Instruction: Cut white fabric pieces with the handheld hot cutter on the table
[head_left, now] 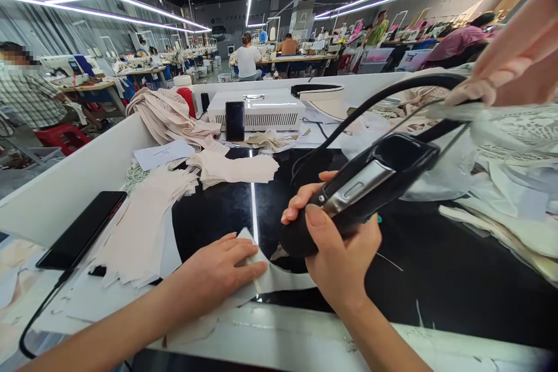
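Observation:
My left hand (224, 270) lies flat on a pale fabric piece (279, 279) near the front edge of the worktop, its fingers stretched out. Wrapped round a black corded hand tool (349, 192) is my right hand (344, 261). The tool has a rounded black end, a silver metal panel along its side and a thick black cable at its upper end. It is tilted and raised above the fabric's right end; its exact kind I cannot tell. Behind my left hand, stacked pale fabric pieces (238, 167) rest on the black surface (213, 215).
Another person's hand (514, 52) is at the upper right beside the cable and clear plastic. More fabric pieces (139, 232) and a black phone (82, 229) lie left. At the back stand a white vented box (265, 109) and upright phone (234, 121). Pale material (518, 221) lies right.

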A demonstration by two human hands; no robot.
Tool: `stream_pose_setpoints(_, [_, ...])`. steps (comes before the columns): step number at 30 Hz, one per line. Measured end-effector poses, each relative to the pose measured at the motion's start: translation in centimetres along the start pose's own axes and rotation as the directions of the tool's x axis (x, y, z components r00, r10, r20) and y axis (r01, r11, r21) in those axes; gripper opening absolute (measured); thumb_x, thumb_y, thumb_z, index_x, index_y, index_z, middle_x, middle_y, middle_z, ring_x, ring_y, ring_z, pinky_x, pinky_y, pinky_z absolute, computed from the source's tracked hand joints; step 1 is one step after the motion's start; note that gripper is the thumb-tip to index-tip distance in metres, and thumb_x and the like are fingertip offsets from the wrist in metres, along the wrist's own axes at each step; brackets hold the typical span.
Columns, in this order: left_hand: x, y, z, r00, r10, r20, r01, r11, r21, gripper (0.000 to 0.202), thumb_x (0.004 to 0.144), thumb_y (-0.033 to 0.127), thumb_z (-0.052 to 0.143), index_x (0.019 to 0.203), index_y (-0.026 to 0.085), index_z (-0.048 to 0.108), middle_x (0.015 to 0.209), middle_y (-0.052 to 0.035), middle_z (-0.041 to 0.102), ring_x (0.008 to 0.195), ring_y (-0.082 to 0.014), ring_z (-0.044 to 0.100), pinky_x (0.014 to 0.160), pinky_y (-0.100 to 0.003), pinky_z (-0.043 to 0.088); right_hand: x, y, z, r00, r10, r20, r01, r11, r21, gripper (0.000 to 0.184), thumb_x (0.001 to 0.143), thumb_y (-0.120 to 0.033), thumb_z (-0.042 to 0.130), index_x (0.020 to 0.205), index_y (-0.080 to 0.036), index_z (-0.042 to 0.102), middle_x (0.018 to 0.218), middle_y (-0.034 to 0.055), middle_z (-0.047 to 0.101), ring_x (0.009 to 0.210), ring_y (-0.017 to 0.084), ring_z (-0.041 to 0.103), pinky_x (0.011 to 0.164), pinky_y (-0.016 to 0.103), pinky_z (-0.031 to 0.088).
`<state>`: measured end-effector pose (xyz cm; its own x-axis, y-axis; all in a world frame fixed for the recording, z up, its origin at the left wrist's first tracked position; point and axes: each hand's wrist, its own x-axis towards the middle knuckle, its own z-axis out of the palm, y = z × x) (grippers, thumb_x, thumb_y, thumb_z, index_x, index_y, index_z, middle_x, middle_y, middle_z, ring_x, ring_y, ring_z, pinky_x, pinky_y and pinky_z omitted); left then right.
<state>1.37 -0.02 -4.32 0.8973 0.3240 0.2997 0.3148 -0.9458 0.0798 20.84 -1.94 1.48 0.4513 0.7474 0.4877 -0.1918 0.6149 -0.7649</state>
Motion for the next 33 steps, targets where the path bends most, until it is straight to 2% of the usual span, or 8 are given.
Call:
stream_pose_setpoints(5, [-0.1, 0.0, 0.2, 1.000, -0.010, 0.017, 0.010, 1.000, 0.001, 0.037, 0.101, 0.004, 0.044, 0.132, 0.018, 0.058, 0.131, -0.0121, 0.063, 0.125, -0.0237, 0.062, 0.112, -0.047, 0.050, -0.1, 0.8, 0.1, 1.000, -0.006, 0.024, 0.006, 1.000, -0.022, 0.035, 0.081, -0.024, 0.078, 0.112, -0.027, 0.061, 0.079, -0.0057, 0.070, 0.059, 0.012, 0.065, 0.057, 0.027, 0.057])
stream_pose_setpoints(13, [0.1, 0.0, 0.1, 1.000, -0.003, 0.005, 0.003, 1.000, 0.007, 0.038, 0.099, 0.002, 0.045, 0.131, 0.018, 0.059, 0.130, -0.0122, 0.063, 0.120, -0.0216, 0.063, 0.112, -0.042, 0.050, -0.1, 0.9, 0.4, 0.999, -0.022, 0.038, 0.024, 0.998, -0.062, 0.029, 0.083, -0.020, 0.075, 0.108, -0.027, 0.061, 0.077, -0.0067, 0.068, 0.059, 0.011, 0.064, 0.057, 0.025, 0.057])
stream_pose_setpoints(17, [0.1, -0.1, 0.0, 1.000, -0.004, 0.001, 0.004, 1.000, 0.005, 0.038, 0.097, 0.001, 0.047, 0.128, 0.019, 0.059, 0.128, -0.0111, 0.064, 0.119, -0.0216, 0.065, 0.113, -0.043, 0.050, 0.1, 0.3, 0.0, 0.999, -0.004, 0.040, 0.007, 0.998, -0.067, 0.028, 0.084, -0.023, 0.077, 0.108, -0.028, 0.062, 0.078, -0.0061, 0.068, 0.059, 0.012, 0.064, 0.058, 0.026, 0.057])
stream_pose_setpoints(20, [0.1, 0.0, -0.3, 1.000, -0.003, -0.027, 0.004, 1.000, 0.023, 0.039, 0.096, -0.001, 0.046, 0.128, 0.017, 0.060, 0.131, -0.0113, 0.064, 0.127, -0.0253, 0.061, 0.115, -0.048, 0.048, 0.2, -0.6, -0.7, 1.000, 0.010, 0.014, -0.009, 1.000, -0.029, 0.034, 0.082, -0.025, 0.080, 0.111, -0.028, 0.062, 0.080, -0.0056, 0.069, 0.060, 0.012, 0.065, 0.058, 0.026, 0.057])
stream_pose_setpoints(22, [0.4, 0.5, -0.5, 0.998, -0.002, -0.063, 0.004, 0.999, 0.032, 0.039, 0.095, -0.002, 0.046, 0.128, 0.013, 0.059, 0.134, -0.0129, 0.064, 0.131, -0.0273, 0.058, 0.116, -0.048, 0.047, 0.2, -1.3, -1.2, 1.000, 0.003, 0.005, -0.002, 1.000, -0.023, 0.035, 0.081, -0.026, 0.081, 0.111, -0.029, 0.063, 0.079, -0.0055, 0.069, 0.060, 0.013, 0.065, 0.058, 0.026, 0.057])
stream_pose_setpoints(24, [0.8, 1.1, -0.6, 0.996, -0.014, -0.093, 0.014, 1.000, 0.001, 0.036, 0.096, -0.002, 0.045, 0.127, 0.010, 0.059, 0.130, -0.0137, 0.065, 0.127, -0.0254, 0.060, 0.113, -0.041, 0.051, 0.0, -1.7, -1.7, 1.000, -0.003, -0.003, 0.003, 0.999, -0.036, 0.035, 0.080, -0.027, 0.082, 0.110, -0.028, 0.064, 0.079, -0.0053, 0.069, 0.059, 0.013, 0.065, 0.057, 0.026, 0.058])
stream_pose_setpoints(27, [1.7, 2.4, -0.5, 0.996, -0.049, -0.073, 0.042, 0.995, -0.088, 0.031, 0.099, 0.001, 0.046, 0.126, 0.010, 0.059, 0.119, -0.0109, 0.067, 0.112, -0.0208, 0.064, 0.100, -0.032, 0.058, -0.3, -2.0, -2.2, 1.000, 0.001, -0.018, -0.001, 0.999, -0.049, 0.037, 0.079, -0.030, 0.085, 0.110, -0.028, 0.064, 0.079, -0.0048, 0.069, 0.058, 0.013, 0.065, 0.055, 0.026, 0.058])
stream_pose_setpoints(33, [2.8, 3.8, 0.7, 0.991, -0.129, -0.026, 0.125, 0.987, -0.098, 0.025, 0.103, 0.007, 0.044, 0.120, 0.013, 0.061, 0.107, -0.0091, 0.066, 0.100, -0.0210, 0.064, 0.091, -0.036, 0.060, -0.8, -1.8, -2.7, 0.999, 0.031, -0.029, -0.032, 0.998, -0.045, 0.041, 0.078, -0.036, 0.088, 0.110, -0.028, 0.064, 0.080, -0.0042, 0.069, 0.060, 0.014, 0.065, 0.056, 0.028, 0.057])
